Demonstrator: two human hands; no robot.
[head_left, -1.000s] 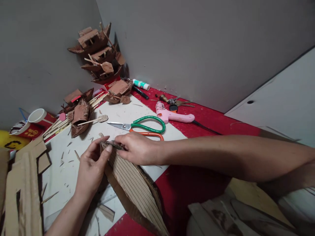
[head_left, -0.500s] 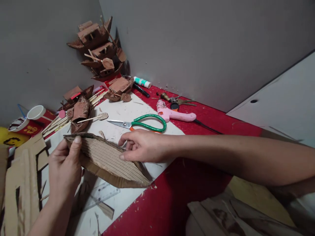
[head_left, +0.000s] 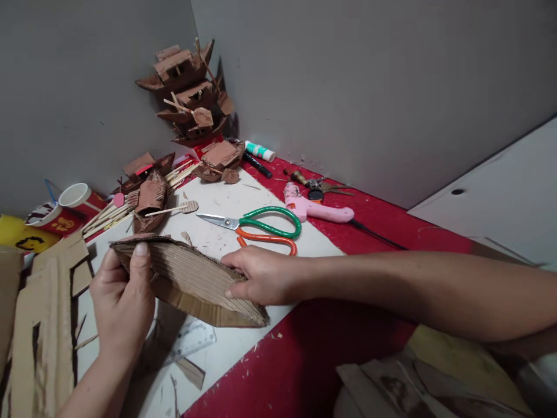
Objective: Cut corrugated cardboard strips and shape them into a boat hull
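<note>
A boat hull (head_left: pixel 195 284) of bare corrugated cardboard, pointed at both ends with a ribbed floor and low side walls, is held tilted above the table. My left hand (head_left: pixel 124 296) pinches its left tip, thumb on the upper side. At the far wall, towards the right end, my right hand (head_left: pixel 267 276) grips with the thumb inside the hull and the fingers partly hidden behind the wall. Just beyond the right hand lie scissors (head_left: pixel 229 222) with one green and one orange handle, blades close together.
Finished brown model boats (head_left: pixel 178 67) are stacked in the corner. A pink glue gun (head_left: pixel 326 212), glue stick tube (head_left: pixel 260 151) and black marker (head_left: pixel 257 165) lie on the right. Paper cups (head_left: pixel 65 220), wooden sticks (head_left: pixel 108 217) and cardboard pieces (head_left: pixel 54 313) occupy the left. A clear ruler (head_left: pixel 195 338) lies below the hull.
My right hand has closed in on the hull's far wall and now grips it. The hull has tilted slightly, and the whole view has shifted a little.
</note>
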